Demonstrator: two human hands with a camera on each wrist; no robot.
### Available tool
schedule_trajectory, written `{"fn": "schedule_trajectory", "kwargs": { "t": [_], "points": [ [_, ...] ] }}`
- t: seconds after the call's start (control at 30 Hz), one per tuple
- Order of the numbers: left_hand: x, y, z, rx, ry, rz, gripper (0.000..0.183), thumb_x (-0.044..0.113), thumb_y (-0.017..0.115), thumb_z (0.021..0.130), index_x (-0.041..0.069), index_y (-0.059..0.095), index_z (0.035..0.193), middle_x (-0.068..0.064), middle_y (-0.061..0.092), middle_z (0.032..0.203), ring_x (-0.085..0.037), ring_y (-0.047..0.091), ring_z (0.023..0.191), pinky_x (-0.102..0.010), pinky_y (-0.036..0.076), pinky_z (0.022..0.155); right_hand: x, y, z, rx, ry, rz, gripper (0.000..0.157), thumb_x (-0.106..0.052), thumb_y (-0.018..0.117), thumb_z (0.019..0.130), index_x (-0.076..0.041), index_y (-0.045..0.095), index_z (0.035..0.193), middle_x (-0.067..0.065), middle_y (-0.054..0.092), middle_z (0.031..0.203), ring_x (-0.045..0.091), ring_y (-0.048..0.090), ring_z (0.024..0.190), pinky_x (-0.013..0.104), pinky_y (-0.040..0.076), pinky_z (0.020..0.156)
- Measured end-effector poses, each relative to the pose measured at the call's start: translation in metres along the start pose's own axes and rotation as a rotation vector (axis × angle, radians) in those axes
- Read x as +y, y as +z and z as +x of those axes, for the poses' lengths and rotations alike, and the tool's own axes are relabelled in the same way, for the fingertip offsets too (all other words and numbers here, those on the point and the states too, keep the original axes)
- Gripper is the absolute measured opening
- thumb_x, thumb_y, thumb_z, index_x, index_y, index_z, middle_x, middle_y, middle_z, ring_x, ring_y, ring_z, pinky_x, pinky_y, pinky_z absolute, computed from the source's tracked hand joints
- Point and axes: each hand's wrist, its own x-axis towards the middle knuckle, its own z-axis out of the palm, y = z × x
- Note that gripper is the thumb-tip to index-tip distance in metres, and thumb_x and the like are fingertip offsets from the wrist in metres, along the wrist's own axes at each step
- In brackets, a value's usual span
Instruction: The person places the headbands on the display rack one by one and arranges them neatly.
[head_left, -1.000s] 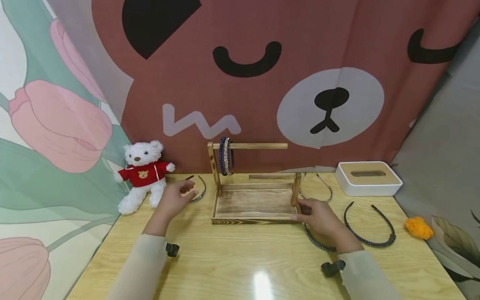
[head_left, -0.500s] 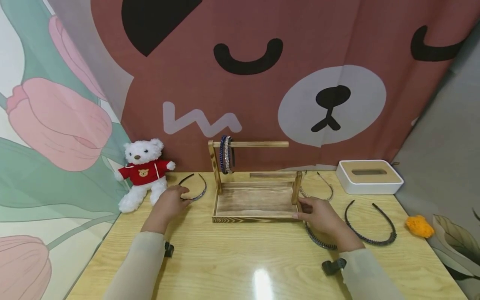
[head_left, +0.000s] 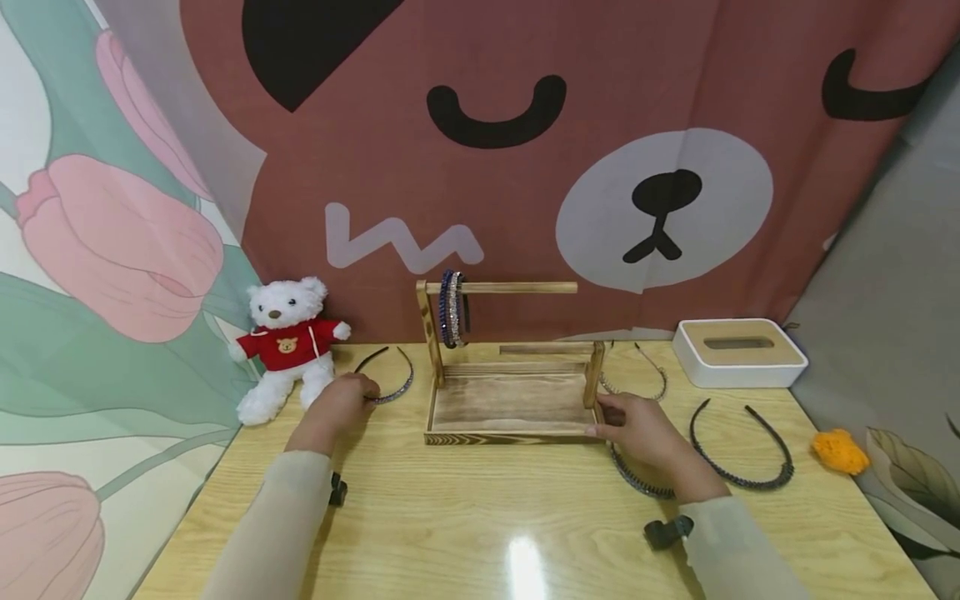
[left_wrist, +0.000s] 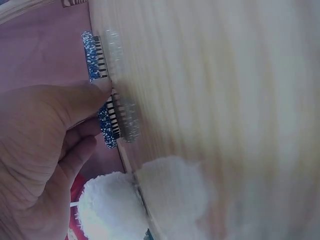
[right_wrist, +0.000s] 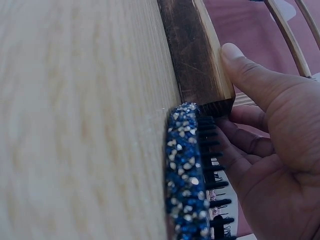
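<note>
While the right hand (head_left: 637, 429) grips the wooden rack (head_left: 517, 439) in the head view, probably to steady it, the left hand (head_left: 341, 408) is at one headband (head_left: 392, 397) on the surface (head_left: 450, 525); seemingly three headbands (head_left: 452, 310) hang from the rail (head_left: 525, 288), three others (head_left: 784, 475) lie rightward. Left wrist: thumb and fingers pinch that headband, likely for lifting. Right wrist: thumb and curled fingers clasp one rack corner.

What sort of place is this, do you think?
Probably a decorated indoor corner, perhaps staged: a bear-print backdrop spans the rear, with a plush bear and wooden headband rack in front.
</note>
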Motion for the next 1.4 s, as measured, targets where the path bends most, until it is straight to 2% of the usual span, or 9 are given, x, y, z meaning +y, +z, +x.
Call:
{"fn": "schedule_trajectory", "kwargs": {
  "t": [0.23, 0.47, 0.63, 0.83, 0.97, 1.07, 1.2, 1.3, 1.4],
  "points": [
    [0.008, 0.003, -0.01, -0.031, -0.009, -0.016, 0.014, 0.003, 0.078, 0.098, 0.013, 0.086, 0.104, -0.004, 0.08, 0.105, -0.029, 0.075, 0.105, -0.049, 0.064, 0.095, 0.001, -0.001, -0.001, 0.001, -0.005, -0.016, 0.076, -0.034, 0.082, 0.1, 0.007, 0.052, 0.157, 0.03, 0.063, 0.148, 0.042, 0.071, 0.128, 0.043, 0.066, 0.097],
    [0.022, 0.009, -0.04, -0.067, -0.06, -0.111, 0.013, 0.004, 0.079, 0.099, 0.013, 0.086, 0.106, -0.001, 0.079, 0.107, -0.025, 0.075, 0.107, -0.048, 0.064, 0.095, 0.002, 0.001, -0.003, 0.014, -0.012, -0.03, 0.076, -0.034, 0.084, 0.098, 0.008, 0.055, 0.154, 0.031, 0.065, 0.146, 0.042, 0.071, 0.126, 0.049, 0.065, 0.1],
    [0.032, 0.011, -0.059, -0.069, -0.02, -0.115, 0.012, 0.003, 0.083, 0.095, 0.015, 0.086, 0.098, 0.005, 0.077, 0.097, -0.017, 0.073, 0.096, -0.041, 0.064, 0.086, 0.003, 0.005, -0.005, 0.013, -0.015, -0.017, 0.076, -0.035, 0.085, 0.097, 0.009, 0.057, 0.153, 0.03, 0.066, 0.143, 0.042, 0.072, 0.125, 0.048, 0.065, 0.099],
    [0.041, 0.004, -0.069, -0.06, 0.056, -0.087, 0.015, 0.003, 0.085, 0.092, 0.017, 0.084, 0.09, 0.009, 0.073, 0.089, -0.008, 0.069, 0.086, -0.032, 0.061, 0.076, 0.004, 0.005, -0.004, 0.018, -0.001, 0.004, 0.075, -0.032, 0.085, 0.098, 0.008, 0.055, 0.155, 0.03, 0.066, 0.144, 0.041, 0.072, 0.125, 0.044, 0.066, 0.096],
    [0.042, -0.003, -0.072, -0.065, 0.019, -0.112, 0.013, 0.003, 0.083, 0.095, 0.016, 0.084, 0.094, 0.008, 0.075, 0.093, -0.01, 0.07, 0.09, -0.035, 0.062, 0.08, 0.005, 0.005, -0.003, 0.022, -0.001, 0.01, 0.076, -0.031, 0.085, 0.098, 0.009, 0.054, 0.155, 0.029, 0.066, 0.144, 0.042, 0.072, 0.126, 0.042, 0.067, 0.095],
    [0.043, -0.013, -0.074, -0.057, -0.034, -0.188, 0.01, 0.005, 0.078, 0.099, 0.013, 0.083, 0.102, 0.004, 0.077, 0.1, -0.013, 0.07, 0.096, -0.041, 0.062, 0.086, 0.004, 0.004, -0.002, 0.02, 0.001, 0.007, 0.076, -0.032, 0.085, 0.098, 0.008, 0.054, 0.155, 0.029, 0.066, 0.144, 0.041, 0.072, 0.126, 0.043, 0.067, 0.095],
    [0.044, -0.031, -0.071, 0.037, -0.092, -0.349, 0.014, 0.013, 0.072, 0.107, 0.008, 0.081, 0.115, -0.001, 0.081, 0.107, -0.018, 0.072, 0.102, -0.043, 0.062, 0.09, 0.004, 0.003, -0.001, 0.02, -0.002, -0.004, 0.077, -0.033, 0.085, 0.098, 0.008, 0.053, 0.156, 0.03, 0.064, 0.146, 0.042, 0.071, 0.127, 0.045, 0.066, 0.097],
    [0.047, -0.043, -0.065, 0.132, -0.18, -0.554, 0.022, 0.018, 0.068, 0.11, 0.003, 0.079, 0.122, -0.004, 0.081, 0.106, -0.016, 0.072, 0.1, -0.035, 0.062, 0.087, 0.003, 0.001, 0.0, 0.022, -0.007, -0.012, 0.078, -0.035, 0.084, 0.098, 0.008, 0.053, 0.156, 0.03, 0.064, 0.147, 0.042, 0.071, 0.127, 0.047, 0.066, 0.098],
    [0.053, -0.051, -0.059, 0.197, -0.32, -0.884, 0.028, 0.021, 0.064, 0.113, -0.001, 0.076, 0.125, 0.0, 0.079, 0.101, -0.009, 0.069, 0.093, -0.023, 0.06, 0.081, 0.002, 0.0, 0.0, 0.018, -0.009, -0.008, 0.078, -0.034, 0.084, 0.098, 0.008, 0.053, 0.156, 0.03, 0.064, 0.147, 0.042, 0.071, 0.128, 0.046, 0.066, 0.098]
  ]
}}
